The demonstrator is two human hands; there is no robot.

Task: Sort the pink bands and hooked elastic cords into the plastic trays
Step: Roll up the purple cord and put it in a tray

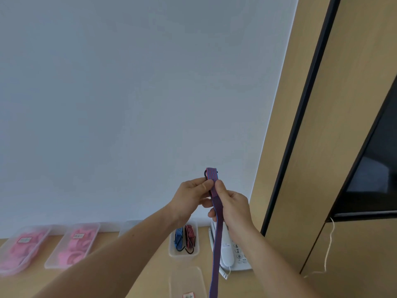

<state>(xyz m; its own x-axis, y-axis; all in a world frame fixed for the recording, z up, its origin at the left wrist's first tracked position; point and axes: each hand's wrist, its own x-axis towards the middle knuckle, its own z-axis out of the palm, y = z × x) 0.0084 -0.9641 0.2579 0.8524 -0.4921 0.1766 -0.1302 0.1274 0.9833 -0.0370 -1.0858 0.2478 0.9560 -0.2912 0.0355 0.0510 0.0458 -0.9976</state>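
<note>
Both hands are raised in front of the white wall, pinching the top of a red-and-blue striped elastic cord [216, 233] that hangs straight down. Its dark hook peeks out above the fingers. My left hand [192, 197] pinches the folded top end from the left, and my right hand [233, 208] grips the cord just below. On the wooden table, a clear tray [173, 252] holds a blue coiled cord [178, 238] and a red coiled cord [190, 238]. Two clear trays at the left, one [48, 264] and another [8, 269], hold pink bands [73, 252].
A white desk phone [227, 252] sits right of the cord tray, behind the hanging cord. A clear lid or tray with a label [187, 280] lies at the front. Another clear tray [126, 227] is partly hidden behind my left arm. Wooden cabinet panels [322, 125] rise at the right.
</note>
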